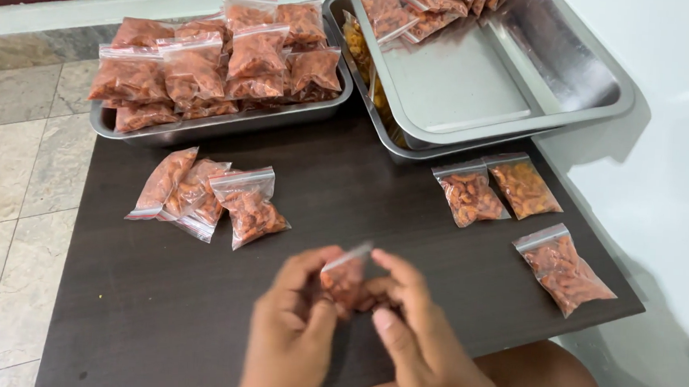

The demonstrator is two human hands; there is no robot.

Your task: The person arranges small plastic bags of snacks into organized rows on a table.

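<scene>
My left hand (290, 332) and my right hand (423, 339) meet over the near edge of a dark brown table (142, 301). Between their fingers they hold one small clear zip bag of orange-brown snacks (346, 276), upright and blurred by motion. Three similar filled bags (207, 194) lie in a loose pile on the table to the far left of my hands. To the right lie two more filled bags side by side (494, 189) and a single bag (564, 268) near the table's right edge.
A steel tray (206, 127) at the back left is heaped with several filled bags. A second steel tray (476, 83) at the back right rests tilted on another tray and holds a few bags at its far end. Tiled floor lies left, a white wall right.
</scene>
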